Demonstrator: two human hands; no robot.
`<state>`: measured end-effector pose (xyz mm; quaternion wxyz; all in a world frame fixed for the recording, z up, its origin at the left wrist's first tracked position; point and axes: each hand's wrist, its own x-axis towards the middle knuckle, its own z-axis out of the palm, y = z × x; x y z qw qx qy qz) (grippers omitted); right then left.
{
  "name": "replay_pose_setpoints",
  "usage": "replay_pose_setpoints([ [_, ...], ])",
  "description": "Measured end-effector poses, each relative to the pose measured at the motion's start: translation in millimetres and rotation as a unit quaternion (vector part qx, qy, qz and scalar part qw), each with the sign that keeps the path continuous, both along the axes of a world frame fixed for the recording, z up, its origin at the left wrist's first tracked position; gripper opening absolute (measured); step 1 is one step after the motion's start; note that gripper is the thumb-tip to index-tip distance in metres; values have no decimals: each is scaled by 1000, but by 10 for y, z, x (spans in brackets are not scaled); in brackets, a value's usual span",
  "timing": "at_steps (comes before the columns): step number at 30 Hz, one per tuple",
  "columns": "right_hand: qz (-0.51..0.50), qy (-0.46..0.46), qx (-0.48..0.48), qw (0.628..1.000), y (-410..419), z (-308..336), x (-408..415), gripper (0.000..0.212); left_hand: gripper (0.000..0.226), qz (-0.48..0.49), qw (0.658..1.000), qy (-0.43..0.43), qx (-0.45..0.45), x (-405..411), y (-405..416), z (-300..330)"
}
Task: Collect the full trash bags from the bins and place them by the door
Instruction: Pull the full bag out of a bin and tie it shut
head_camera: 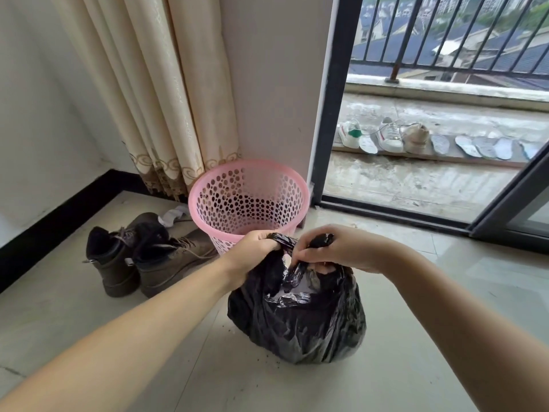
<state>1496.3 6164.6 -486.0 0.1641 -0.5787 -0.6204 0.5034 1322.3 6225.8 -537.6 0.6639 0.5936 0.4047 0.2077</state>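
Black plastic bunches in both my grips: my left hand pinches one gathered ear of the trash bag, my right hand pinches the other, the two nearly touching above its mouth. The bag sits on the floor at six o'clock from the pink bin, hanging straight below my grips. The balcony door lies toward one o'clock, nearer my right hand.

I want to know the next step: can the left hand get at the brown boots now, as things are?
Probably not yet: the left hand grips a black trash bag handle. The boots lie nearby on its side, with nothing between.
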Motion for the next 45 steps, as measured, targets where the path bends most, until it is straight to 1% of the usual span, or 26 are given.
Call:
replay_pose_setpoints([
  [1, -7, -53, 25, 998, 10, -15, 7, 6, 29, 1, 999, -17, -29, -9, -9, -3],
  [3, -26, -155, 83, 984, 26, -85, 6, 16, 25, -10, 994, -42, -102, -12, -13, 11],
  [5, -66, -190, 146, 969, 31, -171, -13, 24, 26, -37, 982, -77, -170, -9, -7, -28],
  [6, -87, -187, 179, 962, 21, -207, -30, 25, 31, -20, 972, -98, -211, -3, -2, -37],
  [7, -101, -186, 215, 953, 12, -240, -45, 27, 48, -3, 961, -114, -250, 2, 28, -87],
  [8, -108, -190, 248, 944, 6, -269, -57, 28, 67, -3, 959, -111, -261, -5, 67, -170],
  [9, -107, -195, 277, 935, -1, -297, -70, 29, 69, -22, 963, -94, -251, -8, 83, -213],
  [11, -93, -206, 317, 921, -21, -338, -104, 31, 45, -65, 976, -67, -194, -4, 49, -223],
  [14, -66, -222, 346, 909, -35, -396, -130, 34, 28, -92, 983, -59, -151, 30, -43, -169],
  [15, -60, -228, 351, 906, -33, -412, -123, 34, 25, -89, 984, -59, -144, 43, -47, -176],
  [17, -53, -238, 368, 897, -26, -440, -88, 29, 28, -75, 988, -50, -123, 65, -41, -189],
  [20, -64, -257, 391, 881, -27, -504, -21, 16, 27, -18, 994, -37, -106, 72, 15, -195],
  [22, -74, -310, 364, 875, -13, -579, 42, 20, 23, 3, 998, 18, -61, 50, 52, -210],
  [24, -84, -381, 305, 869, 1, -698, 169, 25, 30, -10, 993, 110, 33, -19, 132, -281],
  [25, -98, -403, 256, 873, -14, -761, 269, 26, 34, -21, 982, 165, 87, -89, 177, -319],
  [27, -125, -442, 150, 876, -94, -888, 502, 26, 37, -62, 950, 264, 155, -283, 265, -404],
  [29, -116, -480, 66, 867, -223, -1040, 707, 25, 38, -116, 920, 338, 160, -488, 312, -526],
  [32, -82, -498, -18, 863, -406, -1257, 859, 26, 37, -155, 862, 445, 188, -709, 324, -728],
  [35, -52, -518, -90, 849, -541, -1415, 1021, 29, 34, -161, 822, 512, 191, -866, 337, -877],
  [37, -37, -502, -133, 853, -596, -1484, 1122, 33, 35, -160, 808, 540, 175, -950, 342, -935],
  [38, -41, -479, -156, 863, -598, -1504, 1142, 27, 35, -154, 801, 551, 174, -973, 337, -952],
  [39, -67, -430, -167, 885, -586, -1523, 1153, 21, 35, -144, 792, 563, 187, -971, 329, -944],
  [41, -181, -287, -156, 928, -513, -1490, 1156, 32, 30, -101, 775, 565, 264, -928, 320, -868],
  [42, -236, -214, -132, 939, -471, -1443, 1151, 33, 28, -68, 777, 543, 312, -893, 322, -809],
  [43, -286, -140, -97, 943, -426, -1391, 1150, 29, 28, -36, 792, 498, 351, -845, 315, -739],
  [45, -367, 11, -38, 929, -340, -1235, 1111, 21, 25, -7, 836, 366, 408, -697, 260, -583],
])
